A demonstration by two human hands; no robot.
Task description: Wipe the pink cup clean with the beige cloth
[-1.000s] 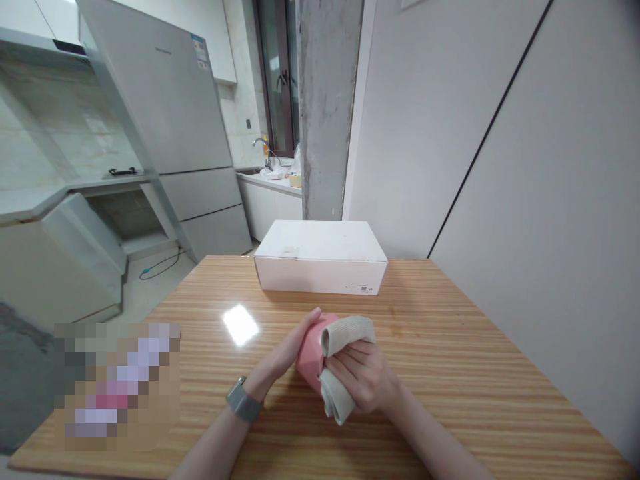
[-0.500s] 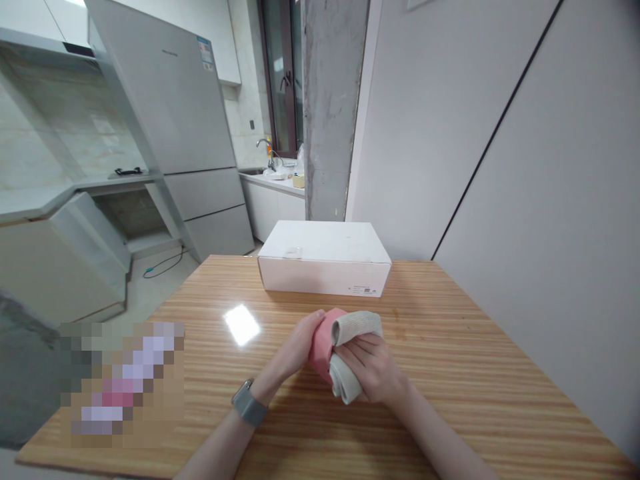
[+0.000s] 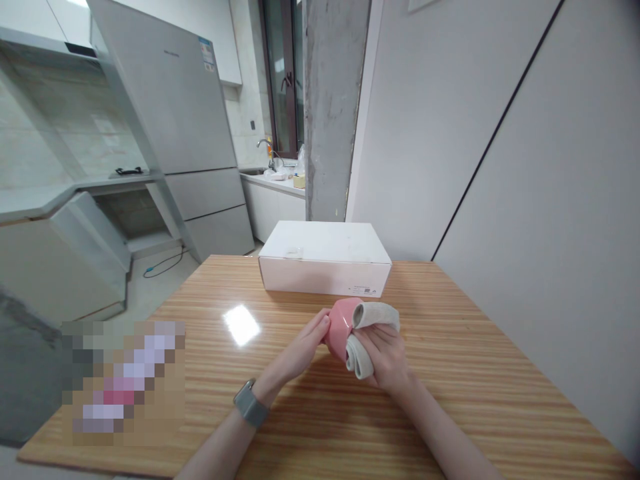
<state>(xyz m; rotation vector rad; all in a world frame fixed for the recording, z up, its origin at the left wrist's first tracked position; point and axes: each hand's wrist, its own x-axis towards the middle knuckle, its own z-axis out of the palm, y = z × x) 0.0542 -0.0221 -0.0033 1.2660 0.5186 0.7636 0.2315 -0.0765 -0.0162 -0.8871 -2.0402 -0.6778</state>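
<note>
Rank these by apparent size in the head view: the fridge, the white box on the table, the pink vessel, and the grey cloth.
Largest to smallest:
1. refrigerator
2. white cardboard box
3. grey cloth and glossy pink vessel: these look alike and the hands partly hide both, so I can't rank them.

A silver refrigerator (image 3: 175, 133) and white sink counter (image 3: 273, 185) stand left of a rough concrete pillar (image 3: 333, 110).

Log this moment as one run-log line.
left hand: holds pink cup | right hand: presses grey cloth against cup | nearby: white box on wooden table
</note>
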